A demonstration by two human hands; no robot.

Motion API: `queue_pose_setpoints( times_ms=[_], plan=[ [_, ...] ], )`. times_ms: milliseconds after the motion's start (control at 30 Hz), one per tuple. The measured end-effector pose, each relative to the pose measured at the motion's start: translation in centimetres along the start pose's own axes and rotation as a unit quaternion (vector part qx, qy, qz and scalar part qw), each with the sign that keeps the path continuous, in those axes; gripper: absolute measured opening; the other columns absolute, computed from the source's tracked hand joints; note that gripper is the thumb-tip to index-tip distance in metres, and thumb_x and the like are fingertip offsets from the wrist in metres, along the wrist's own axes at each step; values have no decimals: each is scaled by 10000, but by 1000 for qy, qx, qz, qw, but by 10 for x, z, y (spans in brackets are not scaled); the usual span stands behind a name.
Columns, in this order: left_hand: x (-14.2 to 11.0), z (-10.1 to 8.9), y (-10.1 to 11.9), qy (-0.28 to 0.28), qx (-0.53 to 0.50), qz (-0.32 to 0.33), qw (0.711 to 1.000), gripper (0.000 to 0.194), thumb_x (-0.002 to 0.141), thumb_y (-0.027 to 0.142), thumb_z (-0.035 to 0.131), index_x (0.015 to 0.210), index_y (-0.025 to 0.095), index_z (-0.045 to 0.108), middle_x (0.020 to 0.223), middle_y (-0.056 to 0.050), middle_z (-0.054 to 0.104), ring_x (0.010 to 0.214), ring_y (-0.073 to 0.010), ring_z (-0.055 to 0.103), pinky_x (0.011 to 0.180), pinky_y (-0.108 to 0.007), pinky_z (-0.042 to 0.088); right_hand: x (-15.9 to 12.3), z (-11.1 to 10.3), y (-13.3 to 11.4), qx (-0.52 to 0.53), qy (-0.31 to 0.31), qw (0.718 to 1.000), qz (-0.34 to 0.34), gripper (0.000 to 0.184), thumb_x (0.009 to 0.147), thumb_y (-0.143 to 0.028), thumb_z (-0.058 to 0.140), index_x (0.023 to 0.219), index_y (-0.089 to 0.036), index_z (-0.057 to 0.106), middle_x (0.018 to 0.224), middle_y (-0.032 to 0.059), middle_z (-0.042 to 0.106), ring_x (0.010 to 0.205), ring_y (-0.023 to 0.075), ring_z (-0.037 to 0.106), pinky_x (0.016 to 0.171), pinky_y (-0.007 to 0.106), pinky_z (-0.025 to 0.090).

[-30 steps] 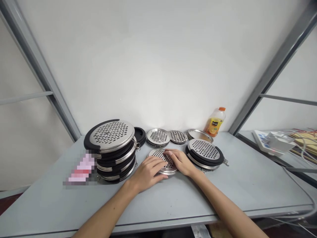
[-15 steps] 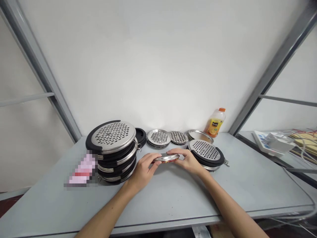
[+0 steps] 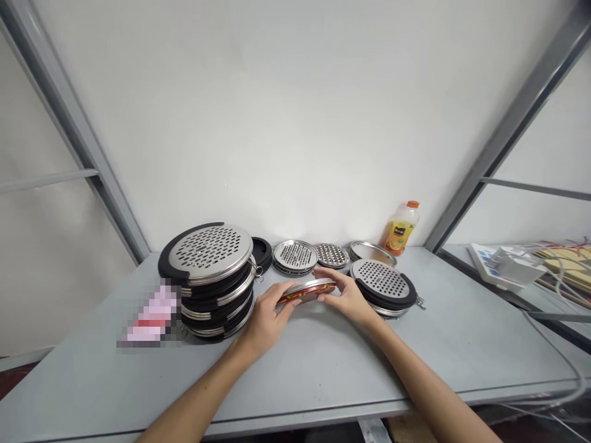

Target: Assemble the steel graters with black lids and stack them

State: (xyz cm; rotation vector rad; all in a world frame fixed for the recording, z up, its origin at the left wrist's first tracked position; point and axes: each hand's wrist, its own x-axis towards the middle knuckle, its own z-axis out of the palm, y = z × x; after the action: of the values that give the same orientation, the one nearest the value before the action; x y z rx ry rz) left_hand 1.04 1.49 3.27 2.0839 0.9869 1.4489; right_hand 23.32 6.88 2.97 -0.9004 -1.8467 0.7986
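Observation:
Between my two hands a round metal grater [image 3: 310, 288] is held up off the table, seen nearly edge-on, its silver rim above and a red and yellow printed underside showing below. My left hand [image 3: 270, 312] grips its left edge, thumb below and fingers above. At the right edge my right hand [image 3: 344, 296] pinches it between thumb and fingers. To the right lies a small stack of graters with black rims [image 3: 383, 280]. On the left stands a taller stack of black-rimmed graters [image 3: 210, 252], with small metal rings hanging from its side.
Along the wall sit a black ring [image 3: 261, 253], perforated discs [image 3: 295, 256], coarser grater discs [image 3: 332, 255] and plain metal rings [image 3: 373, 252]. An orange-capped juice bottle [image 3: 402, 227] stands behind them. A power strip [image 3: 503, 266] with cables is at far right. A blurred pink item [image 3: 152, 314] lies left.
The grater lay flat on the table under both hands. It has been lifted and tilted up on edge, showing its red printed underside.

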Motion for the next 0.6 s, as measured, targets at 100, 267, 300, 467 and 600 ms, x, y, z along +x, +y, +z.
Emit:
queue_pose_setpoints(
  times_ms=[100, 267, 300, 467, 600],
  plan=[
    [-1, 2, 0, 31, -20, -18, 999, 248, 923, 240, 527, 1167, 212, 557, 1062, -51, 663, 964, -191, 632, 869, -310, 495, 1, 2, 4, 38, -40, 998, 15, 445, 690, -357, 768, 1083, -169, 677, 1002, 85, 728, 922, 251, 671, 853, 396, 524],
    [-1, 1, -2, 45, -17, -47, 998, 266, 946, 285, 488, 1192, 188, 517, 1080, -76, 654, 987, -205, 622, 871, -330, 495, 0, 3, 3, 79, -19, 997, 9, 288, 710, -376, 750, 910, -169, 735, 918, 67, 746, 839, 236, 676, 805, 379, 536],
    [0, 1, -2, 37, -22, -51, 998, 261, 948, 292, 484, 1184, 186, 523, 1074, -80, 654, 986, -206, 623, 870, -332, 498, 0, 2, 2, 88, -11, 996, 12, 302, 705, -379, 753, 923, -171, 733, 922, 67, 745, 841, 237, 676, 802, 379, 538],
    [3, 2, 2, 23, -77, -55, 995, 401, 912, 314, 555, 1283, 200, 452, 1235, -95, 589, 1124, -223, 576, 962, -356, 474, 0, 0, 0, 145, 18, 988, 53, 377, 694, -383, 764, 999, -169, 709, 947, 74, 741, 817, 234, 685, 769, 379, 557],
    [4, 4, 0, 0, -150, -116, 982, 493, 926, 363, 528, 1363, 195, 374, 1202, -103, 622, 1046, -212, 630, 892, -342, 523, -2, -3, 0, 186, 29, 977, 95, 390, 731, -421, 729, 1018, -159, 698, 935, 76, 741, 758, 222, 692, 690, 344, 572]
  ],
)
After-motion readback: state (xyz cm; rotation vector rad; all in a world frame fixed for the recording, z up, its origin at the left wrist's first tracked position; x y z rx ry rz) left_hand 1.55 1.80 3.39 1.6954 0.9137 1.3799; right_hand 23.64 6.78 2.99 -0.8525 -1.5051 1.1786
